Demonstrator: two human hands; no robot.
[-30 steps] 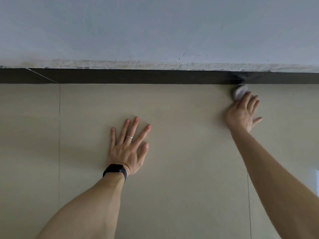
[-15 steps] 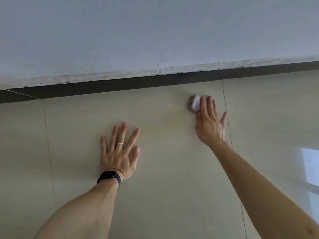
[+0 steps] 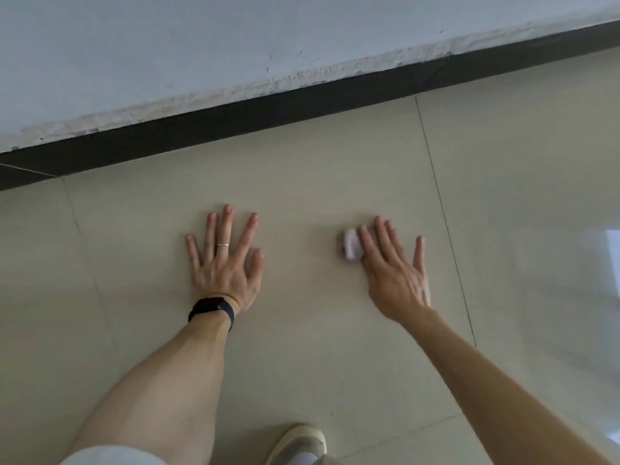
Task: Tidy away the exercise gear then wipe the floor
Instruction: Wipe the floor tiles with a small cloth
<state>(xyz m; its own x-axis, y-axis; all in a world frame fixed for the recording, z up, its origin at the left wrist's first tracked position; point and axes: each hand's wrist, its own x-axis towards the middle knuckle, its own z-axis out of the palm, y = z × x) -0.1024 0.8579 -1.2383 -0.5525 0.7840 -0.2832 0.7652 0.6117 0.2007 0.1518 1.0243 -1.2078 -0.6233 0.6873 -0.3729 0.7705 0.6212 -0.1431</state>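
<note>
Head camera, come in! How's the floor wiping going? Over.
Left hand flat on floor, fingers spread. Right hand: straight fingers press small pale wad down. Shoe at near edge, apart from wad.

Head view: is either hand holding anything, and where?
The right hand presses a small pale wipe to the beige tiled floor, its right part under straight fingers, not gripped. The left hand holds nothing.

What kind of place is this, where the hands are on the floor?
Probably an indoor room, seen at floor level beside a wall: glossy beige floor tiles, a dark skirting strip, and a pale painted wall with a chipped lower edge.
</note>
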